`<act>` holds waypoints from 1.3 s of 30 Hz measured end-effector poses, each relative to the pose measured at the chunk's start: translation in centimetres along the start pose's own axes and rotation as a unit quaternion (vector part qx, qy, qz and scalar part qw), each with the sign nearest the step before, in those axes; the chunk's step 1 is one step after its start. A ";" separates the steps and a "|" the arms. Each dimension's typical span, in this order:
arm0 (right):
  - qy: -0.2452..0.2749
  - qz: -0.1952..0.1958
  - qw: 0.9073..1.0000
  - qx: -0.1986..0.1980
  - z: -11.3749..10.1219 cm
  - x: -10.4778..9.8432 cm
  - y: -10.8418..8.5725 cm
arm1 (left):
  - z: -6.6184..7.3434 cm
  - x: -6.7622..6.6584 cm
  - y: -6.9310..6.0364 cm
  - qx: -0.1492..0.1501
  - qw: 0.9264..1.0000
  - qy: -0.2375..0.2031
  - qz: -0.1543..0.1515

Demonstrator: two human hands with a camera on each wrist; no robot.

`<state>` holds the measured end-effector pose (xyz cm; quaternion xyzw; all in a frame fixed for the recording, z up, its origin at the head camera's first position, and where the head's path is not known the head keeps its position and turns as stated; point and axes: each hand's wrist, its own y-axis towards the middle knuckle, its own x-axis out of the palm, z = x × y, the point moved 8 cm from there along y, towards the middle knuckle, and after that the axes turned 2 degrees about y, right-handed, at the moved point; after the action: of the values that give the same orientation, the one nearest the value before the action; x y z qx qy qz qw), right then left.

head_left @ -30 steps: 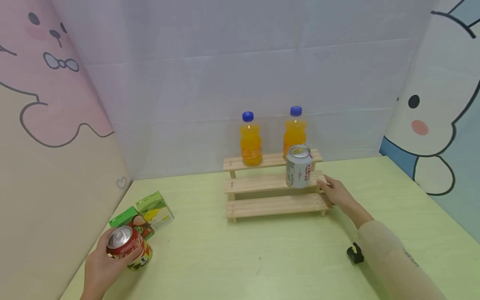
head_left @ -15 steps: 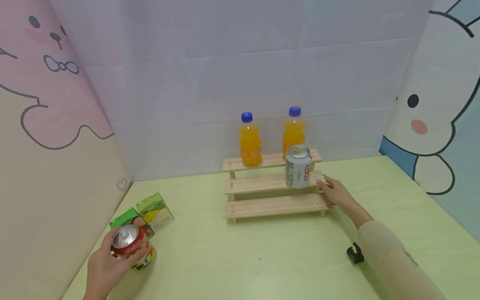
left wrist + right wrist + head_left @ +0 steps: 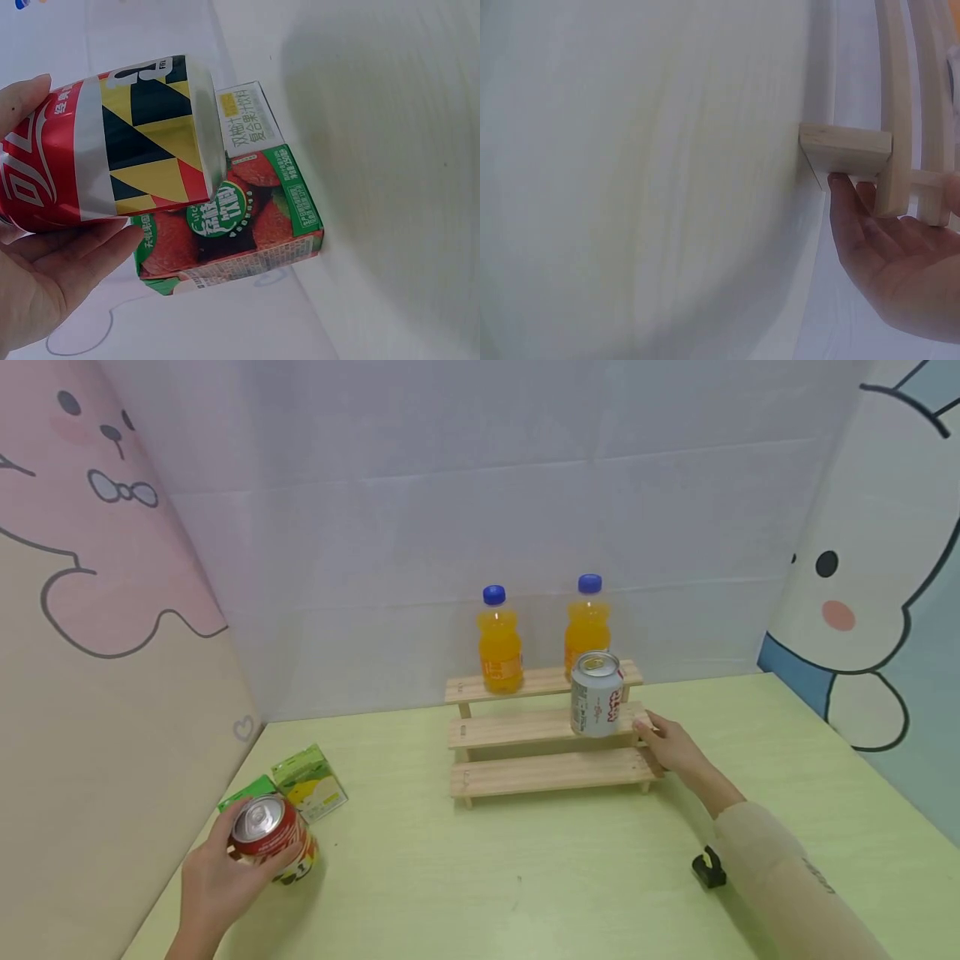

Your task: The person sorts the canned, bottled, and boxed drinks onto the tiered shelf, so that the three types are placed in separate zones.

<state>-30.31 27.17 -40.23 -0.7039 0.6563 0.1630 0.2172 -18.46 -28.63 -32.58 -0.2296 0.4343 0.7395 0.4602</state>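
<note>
In the left wrist view, the red can (image 3: 112, 146) carries "FIFA" at eleven o'clock and small characters beginning "经典" at ten. The pale carton (image 3: 251, 116), towards twelve, reads "双柚汁 复合果汁饮料"; the red-and-green carton (image 3: 236, 225), below centre towards seven, shows a badge ending "饮料" (its first characters are too stylised to be sure of). In the head view, lettering on the white can (image 3: 597, 697) and sleeve (image 3: 795, 868), around four, is too small to read.
</note>
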 end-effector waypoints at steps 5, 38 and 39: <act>-0.008 0.001 1.000 0.007 0.1 0.1 0.0 | 0.7 -0.2 0.4 0.006 1.000 -0.008 0.011; 0.000 0.006 1.000 0.002 0.0 0.1 0.0 | 6.5 0.2 2.3 0.146 0.977 -0.130 0.079; -0.001 0.007 1.000 0.001 -0.1 0.1 0.0 | 6.7 0.3 2.4 0.151 0.976 -0.135 0.080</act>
<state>-30.27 27.06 -40.19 -0.6991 0.6608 0.1646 0.2179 -20.30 -23.25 -28.27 -0.0197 0.4915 0.7243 0.4832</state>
